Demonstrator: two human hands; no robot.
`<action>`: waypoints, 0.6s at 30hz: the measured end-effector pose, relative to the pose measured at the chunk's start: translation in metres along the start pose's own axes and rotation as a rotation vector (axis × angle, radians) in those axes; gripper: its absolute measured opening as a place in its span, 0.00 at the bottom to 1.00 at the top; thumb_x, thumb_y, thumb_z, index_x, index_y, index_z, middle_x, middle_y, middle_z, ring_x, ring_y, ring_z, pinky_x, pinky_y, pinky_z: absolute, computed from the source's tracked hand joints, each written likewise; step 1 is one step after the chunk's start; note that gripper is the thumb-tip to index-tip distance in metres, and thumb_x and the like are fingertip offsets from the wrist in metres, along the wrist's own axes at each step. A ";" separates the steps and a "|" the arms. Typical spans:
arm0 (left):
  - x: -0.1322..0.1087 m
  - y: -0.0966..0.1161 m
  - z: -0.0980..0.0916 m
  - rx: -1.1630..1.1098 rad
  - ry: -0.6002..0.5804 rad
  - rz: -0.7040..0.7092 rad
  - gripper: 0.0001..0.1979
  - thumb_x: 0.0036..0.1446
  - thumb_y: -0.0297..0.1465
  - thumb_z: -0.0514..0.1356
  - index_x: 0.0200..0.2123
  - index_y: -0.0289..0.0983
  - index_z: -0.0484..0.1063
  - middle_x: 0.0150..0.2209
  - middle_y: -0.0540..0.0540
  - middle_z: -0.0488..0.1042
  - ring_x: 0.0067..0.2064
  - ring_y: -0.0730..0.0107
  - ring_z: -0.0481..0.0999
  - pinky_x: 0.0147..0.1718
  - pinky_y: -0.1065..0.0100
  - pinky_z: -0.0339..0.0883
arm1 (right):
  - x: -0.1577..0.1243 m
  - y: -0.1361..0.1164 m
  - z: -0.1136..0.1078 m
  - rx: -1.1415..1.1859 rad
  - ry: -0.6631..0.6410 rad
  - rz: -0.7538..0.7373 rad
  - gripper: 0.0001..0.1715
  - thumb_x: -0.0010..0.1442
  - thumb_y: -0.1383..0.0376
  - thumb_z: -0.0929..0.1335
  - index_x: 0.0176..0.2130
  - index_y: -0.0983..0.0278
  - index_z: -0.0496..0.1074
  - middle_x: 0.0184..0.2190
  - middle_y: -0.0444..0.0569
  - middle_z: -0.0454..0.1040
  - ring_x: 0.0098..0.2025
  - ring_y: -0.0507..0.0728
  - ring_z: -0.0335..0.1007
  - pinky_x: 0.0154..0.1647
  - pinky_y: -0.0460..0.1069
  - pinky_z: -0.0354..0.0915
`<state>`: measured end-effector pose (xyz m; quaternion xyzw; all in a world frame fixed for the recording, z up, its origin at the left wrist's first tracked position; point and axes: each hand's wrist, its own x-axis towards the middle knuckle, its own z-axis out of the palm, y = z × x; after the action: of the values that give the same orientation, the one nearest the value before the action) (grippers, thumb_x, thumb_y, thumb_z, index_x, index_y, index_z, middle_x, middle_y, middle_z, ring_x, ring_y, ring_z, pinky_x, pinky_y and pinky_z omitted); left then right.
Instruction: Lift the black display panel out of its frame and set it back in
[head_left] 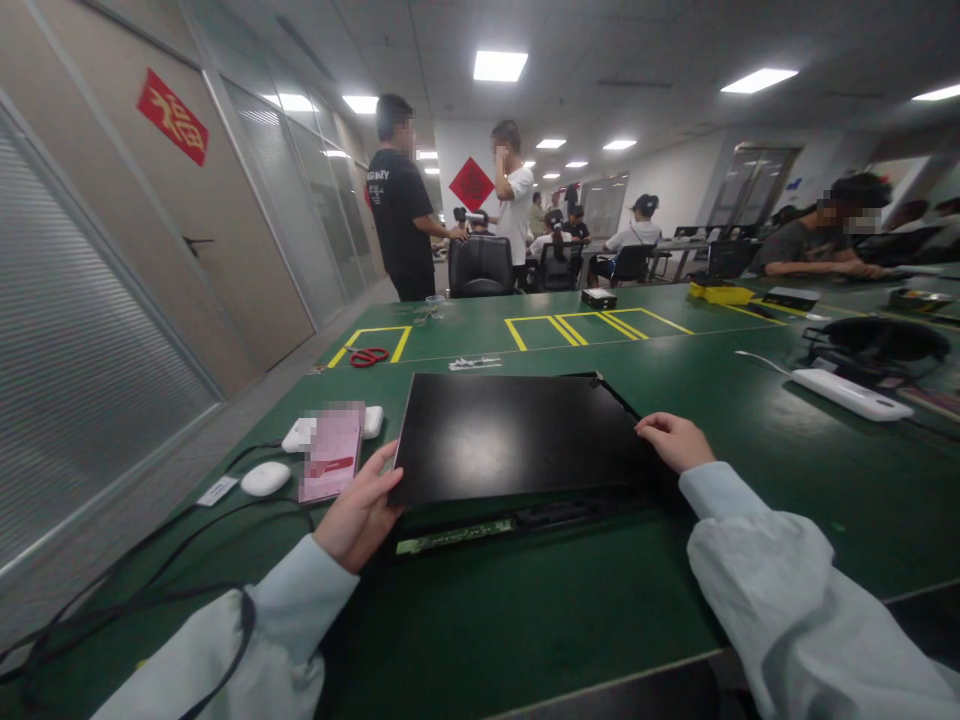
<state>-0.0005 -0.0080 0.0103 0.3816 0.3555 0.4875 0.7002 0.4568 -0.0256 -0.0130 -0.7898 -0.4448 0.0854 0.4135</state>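
A black flat screen panel [510, 435] is tilted in front of me, over a thin black frame [622, 398] whose edge shows at the back right. My left hand [367, 510] grips the panel's left edge, thumb on the front face. At the right side, my right hand [677, 442] is closed in a pinch on the frame's rim; whether it also touches the panel I cannot tell. Below the panel's near edge, a narrow green circuit board [454, 538] shows along the frame. The panel hides most of what lies under it.
Left of the panel lie a pink-screened phone [331, 455], a white mouse-like object [265, 479] and black cables [172, 550]. Red scissors [369, 357] rest farther back on the green table [570, 610]. A white power strip [851, 394] lies right. Several people stand or sit beyond.
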 end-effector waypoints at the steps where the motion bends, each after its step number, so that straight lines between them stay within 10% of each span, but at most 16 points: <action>1: 0.000 0.000 0.000 0.004 -0.001 -0.004 0.35 0.52 0.27 0.71 0.63 0.41 0.68 0.55 0.40 0.79 0.56 0.50 0.78 0.53 0.57 0.74 | 0.000 0.000 0.000 0.002 -0.001 -0.002 0.07 0.41 0.59 0.69 0.22 0.58 0.78 0.23 0.45 0.77 0.29 0.56 0.70 0.33 0.50 0.62; 18: 0.000 -0.002 0.000 0.002 -0.032 -0.012 0.38 0.54 0.30 0.71 0.67 0.42 0.65 0.58 0.38 0.77 0.58 0.48 0.77 0.56 0.53 0.73 | -0.003 -0.004 -0.001 -0.025 -0.009 0.010 0.05 0.43 0.62 0.69 0.23 0.57 0.77 0.24 0.45 0.77 0.30 0.56 0.71 0.34 0.50 0.63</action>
<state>0.0005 -0.0085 0.0087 0.3879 0.3469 0.4767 0.7085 0.4532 -0.0272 -0.0100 -0.7969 -0.4437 0.0855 0.4010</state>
